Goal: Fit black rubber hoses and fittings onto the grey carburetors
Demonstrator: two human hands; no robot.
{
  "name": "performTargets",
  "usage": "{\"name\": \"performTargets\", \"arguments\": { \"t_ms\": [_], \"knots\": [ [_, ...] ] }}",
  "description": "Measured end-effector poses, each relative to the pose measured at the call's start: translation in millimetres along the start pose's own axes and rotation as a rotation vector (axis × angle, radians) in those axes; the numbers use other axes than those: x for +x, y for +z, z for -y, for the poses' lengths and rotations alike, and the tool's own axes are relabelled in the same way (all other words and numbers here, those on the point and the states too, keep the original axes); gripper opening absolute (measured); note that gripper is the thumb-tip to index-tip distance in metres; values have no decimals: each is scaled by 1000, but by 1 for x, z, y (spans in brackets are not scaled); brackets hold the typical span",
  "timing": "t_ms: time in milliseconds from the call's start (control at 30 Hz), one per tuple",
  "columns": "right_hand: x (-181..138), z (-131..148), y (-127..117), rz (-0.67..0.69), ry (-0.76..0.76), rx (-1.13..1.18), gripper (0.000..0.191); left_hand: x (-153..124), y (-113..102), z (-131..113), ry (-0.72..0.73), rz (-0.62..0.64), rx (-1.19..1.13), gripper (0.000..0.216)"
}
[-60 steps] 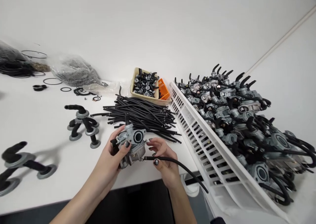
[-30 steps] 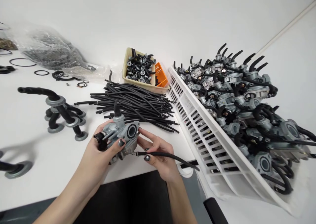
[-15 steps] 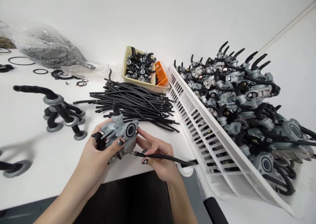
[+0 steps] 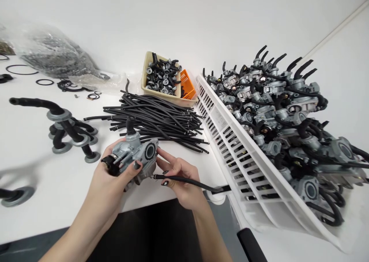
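My left hand is closed around a grey metal carburetor, thumb across its front, above the table's front edge. A short black rubber boot stands up from the carburetor's top, and its round flange opening faces right. Between thumb and fingers, my right hand pinches a thin black rubber hose near its end. That hose end meets the lower right side of the carburetor; how far it sits on the fitting I cannot tell. The hose's other end trails right toward the white crate.
A white slatted crate full of carburetors stands at right. Behind my hands lies a pile of black hoses. Farther back are a cream bin of capped parts and an orange basket. Black elbow tubes stand at left, near a plastic bag.
Both hands, with the carburetor and hose, appear slightly farther left, while the whole view has shifted a little too. The grip of each hand looks the same.
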State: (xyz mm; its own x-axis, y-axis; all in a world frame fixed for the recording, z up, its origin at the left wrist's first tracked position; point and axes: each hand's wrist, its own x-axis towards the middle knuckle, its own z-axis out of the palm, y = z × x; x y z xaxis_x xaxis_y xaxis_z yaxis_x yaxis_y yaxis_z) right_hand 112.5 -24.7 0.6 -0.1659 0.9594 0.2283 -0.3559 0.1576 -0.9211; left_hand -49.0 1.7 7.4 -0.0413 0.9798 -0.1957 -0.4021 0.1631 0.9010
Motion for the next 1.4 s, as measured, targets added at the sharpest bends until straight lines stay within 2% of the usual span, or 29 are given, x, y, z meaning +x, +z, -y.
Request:
{"name": "performTargets", "arguments": {
  "t_ms": [133,367,500,667,800,967,1100,1200,1400],
  "knots": [
    [-2,-1,2,9,-28,-54,15,-3,4,-4,-45,-36,-24,73],
    [0,-3,3,7,-33,-74,17,0,0,4,41,-56,66,76],
    [2,-2,2,-10,-13,-75,16,1,-3,9,71,-22,110,72],
    [2,-3,2,49,26,-83,21,0,-1,8,85,-97,29,76],
    [4,-3,1,83,-19,-80,19,-1,2,5,47,-107,-56,79],
    [2,0,0,-25,-112,-306,11,-1,2,4,19,-99,-74,76],
    [1,3,1,-103,-87,-492,29,1,1,6,55,-45,-61,72],
    [3,5,2,-29,-38,-572,40,1,-2,8,107,-53,-65,69],
    [7,9,3,60,62,-610,41,-2,-9,14,219,-42,40,65]
  ]
}}
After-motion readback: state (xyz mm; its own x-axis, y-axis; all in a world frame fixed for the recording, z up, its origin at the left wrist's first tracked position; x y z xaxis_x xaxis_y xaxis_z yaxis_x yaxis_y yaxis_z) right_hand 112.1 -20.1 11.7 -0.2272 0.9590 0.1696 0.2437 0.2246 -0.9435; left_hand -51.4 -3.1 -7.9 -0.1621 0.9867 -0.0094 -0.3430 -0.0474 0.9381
